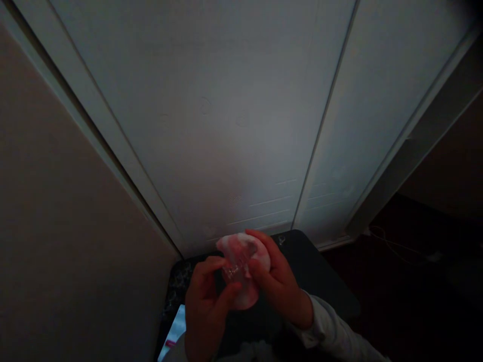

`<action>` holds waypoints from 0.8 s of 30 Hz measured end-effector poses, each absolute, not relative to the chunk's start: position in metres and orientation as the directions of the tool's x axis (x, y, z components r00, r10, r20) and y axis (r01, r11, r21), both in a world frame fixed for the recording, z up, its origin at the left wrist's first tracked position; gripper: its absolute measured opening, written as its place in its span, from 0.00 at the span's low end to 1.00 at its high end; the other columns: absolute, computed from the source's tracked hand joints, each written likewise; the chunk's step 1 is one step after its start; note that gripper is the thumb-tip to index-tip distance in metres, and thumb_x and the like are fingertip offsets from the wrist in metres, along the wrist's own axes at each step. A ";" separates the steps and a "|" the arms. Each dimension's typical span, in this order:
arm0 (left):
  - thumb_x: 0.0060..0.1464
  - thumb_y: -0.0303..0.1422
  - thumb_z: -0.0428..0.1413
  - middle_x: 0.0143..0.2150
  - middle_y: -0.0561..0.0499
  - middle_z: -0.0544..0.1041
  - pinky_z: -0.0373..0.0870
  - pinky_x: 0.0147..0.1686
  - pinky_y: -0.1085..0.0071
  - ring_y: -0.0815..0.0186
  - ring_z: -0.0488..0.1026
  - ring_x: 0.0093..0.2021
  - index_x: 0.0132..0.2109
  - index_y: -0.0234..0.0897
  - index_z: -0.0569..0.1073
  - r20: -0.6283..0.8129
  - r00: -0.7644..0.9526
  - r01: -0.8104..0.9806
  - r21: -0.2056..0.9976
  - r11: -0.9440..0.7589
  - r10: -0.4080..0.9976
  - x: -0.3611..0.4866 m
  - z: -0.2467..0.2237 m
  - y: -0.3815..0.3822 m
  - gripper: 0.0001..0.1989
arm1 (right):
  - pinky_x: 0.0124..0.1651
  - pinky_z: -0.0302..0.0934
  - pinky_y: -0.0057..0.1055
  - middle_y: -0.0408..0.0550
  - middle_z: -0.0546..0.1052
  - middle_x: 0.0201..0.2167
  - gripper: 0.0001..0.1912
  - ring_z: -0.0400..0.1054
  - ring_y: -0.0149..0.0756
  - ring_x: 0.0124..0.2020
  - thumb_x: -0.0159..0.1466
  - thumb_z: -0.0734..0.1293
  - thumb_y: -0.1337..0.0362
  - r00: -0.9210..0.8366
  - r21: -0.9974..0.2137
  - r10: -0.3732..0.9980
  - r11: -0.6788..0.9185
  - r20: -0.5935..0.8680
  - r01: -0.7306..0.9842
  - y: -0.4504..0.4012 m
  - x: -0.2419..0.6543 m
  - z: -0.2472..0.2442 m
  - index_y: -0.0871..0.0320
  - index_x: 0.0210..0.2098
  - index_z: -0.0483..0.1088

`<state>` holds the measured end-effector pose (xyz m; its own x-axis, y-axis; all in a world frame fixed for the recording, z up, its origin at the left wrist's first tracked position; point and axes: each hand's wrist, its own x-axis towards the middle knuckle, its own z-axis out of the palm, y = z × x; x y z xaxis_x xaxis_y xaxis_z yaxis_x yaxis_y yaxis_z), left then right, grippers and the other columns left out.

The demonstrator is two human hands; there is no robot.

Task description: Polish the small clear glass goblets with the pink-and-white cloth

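Observation:
Both hands hold a soft pink-and-white lump (241,250) above a dark table. It has a glossy, partly see-through middle and looks like slime or something in clear film; the exact kind cannot be made out. My right hand (281,284) wraps round its right side, the thumb pressed on the front. At the left edge, my left hand (207,301) pinches it between thumb and fingertips. A rounded pink part hangs low between the two hands.
Below lies the dark table (320,286), with pale curly markings or scraps at its left. A bright flat sheet (177,324) with a small pink item (170,343) is at lower left. White panels (234,125) stand close behind. A white cable (392,244) runs at right.

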<state>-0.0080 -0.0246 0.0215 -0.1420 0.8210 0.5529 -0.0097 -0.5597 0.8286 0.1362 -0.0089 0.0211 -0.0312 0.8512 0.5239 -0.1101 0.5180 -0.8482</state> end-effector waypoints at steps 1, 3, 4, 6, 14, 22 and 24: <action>0.45 0.27 0.64 0.33 0.54 0.75 0.72 0.35 0.79 0.69 0.74 0.34 0.40 0.43 0.75 0.552 -0.135 -0.007 0.830 -0.558 0.823 -0.008 0.022 -0.024 0.14 | 0.48 0.65 0.30 0.45 0.74 0.47 0.19 0.70 0.36 0.45 0.63 0.65 0.56 -0.011 -0.845 0.849 0.524 0.528 -0.107 -0.009 0.136 0.022 0.47 0.53 0.64; 0.44 0.26 0.65 0.34 0.54 0.76 0.72 0.36 0.78 0.69 0.74 0.35 0.40 0.42 0.75 0.563 -0.112 -0.002 0.824 -0.567 0.819 -0.007 0.022 -0.023 0.14 | 0.44 0.66 0.29 0.45 0.76 0.43 0.17 0.71 0.35 0.41 0.63 0.65 0.55 0.029 -0.841 0.848 0.529 0.530 -0.108 -0.008 0.136 0.022 0.49 0.51 0.67; 0.44 0.26 0.65 0.34 0.53 0.76 0.72 0.36 0.77 0.68 0.74 0.35 0.40 0.42 0.75 0.573 -0.102 0.002 0.818 -0.576 0.813 -0.007 0.022 -0.023 0.14 | 0.42 0.66 0.29 0.45 0.76 0.41 0.16 0.71 0.35 0.39 0.64 0.64 0.54 0.045 -0.841 0.849 0.528 0.526 -0.115 -0.007 0.136 0.023 0.50 0.49 0.68; 0.42 0.26 0.65 0.34 0.53 0.76 0.72 0.36 0.76 0.67 0.74 0.36 0.39 0.41 0.75 0.599 -0.092 0.016 0.800 -0.600 0.796 -0.007 0.021 -0.022 0.14 | 0.40 0.67 0.29 0.46 0.77 0.39 0.15 0.72 0.35 0.37 0.65 0.61 0.53 0.073 -0.843 0.856 0.517 0.512 -0.153 -0.006 0.135 0.024 0.51 0.47 0.69; 0.41 0.27 0.65 0.30 0.53 0.75 0.71 0.31 0.76 0.67 0.73 0.31 0.35 0.39 0.75 0.511 -0.120 -0.001 0.858 -0.514 0.851 -0.006 0.024 -0.019 0.11 | 0.45 0.69 0.36 0.50 0.78 0.44 0.19 0.73 0.40 0.43 0.67 0.58 0.52 0.043 -0.848 0.883 0.462 0.468 -0.261 -0.004 0.139 0.021 0.53 0.50 0.70; 0.40 0.30 0.66 0.29 0.52 0.76 0.70 0.30 0.75 0.66 0.73 0.30 0.33 0.37 0.75 0.407 -0.126 -0.058 0.907 -0.417 0.905 -0.001 0.026 -0.018 0.10 | 0.44 0.68 0.35 0.49 0.77 0.43 0.19 0.73 0.40 0.42 0.59 0.67 0.57 0.012 -0.843 0.844 0.537 0.537 -0.043 0.000 0.148 0.027 0.52 0.49 0.69; 0.40 0.30 0.66 0.29 0.53 0.76 0.70 0.31 0.75 0.66 0.73 0.31 0.33 0.38 0.75 0.419 -0.125 -0.048 0.903 -0.427 0.899 0.000 0.027 -0.017 0.10 | 0.41 0.68 0.34 0.48 0.78 0.39 0.18 0.73 0.40 0.38 0.56 0.69 0.58 0.035 -0.849 0.849 0.528 0.528 -0.003 0.001 0.148 0.030 0.53 0.46 0.70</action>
<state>-0.0005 -0.0172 0.0266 -0.1253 0.8993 0.4190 -0.0477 -0.4273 0.9028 0.1482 0.0009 0.0295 0.0347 0.8488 0.5276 -0.0028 0.5280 -0.8492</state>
